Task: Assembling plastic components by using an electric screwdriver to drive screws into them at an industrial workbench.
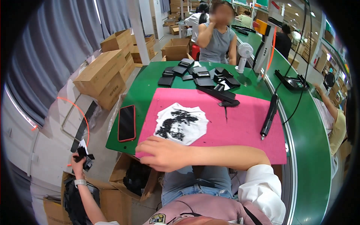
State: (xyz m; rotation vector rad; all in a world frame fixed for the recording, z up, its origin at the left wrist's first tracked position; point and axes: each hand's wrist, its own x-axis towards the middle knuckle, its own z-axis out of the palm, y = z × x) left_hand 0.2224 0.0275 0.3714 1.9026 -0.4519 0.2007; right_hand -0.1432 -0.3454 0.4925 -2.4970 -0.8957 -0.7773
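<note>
Out at the left, beyond the table's edge, my left hand is closed on black plastic parts, a band around its wrist. Across the near left edge of the pink mat lies my right hand, fingers stretched out and nothing seen in them. Just past it, a white cloth bears a scatter of small black pieces, too small to name surely. A long black plastic part rests at the mat's far edge. An electric screwdriver on a black cord lies at the mat's right.
Black plastic housings are heaped on the far green table. A red-edged phone lies left of the mat. A white fan stands behind. Open cartons with black parts sit below left. A person sits opposite.
</note>
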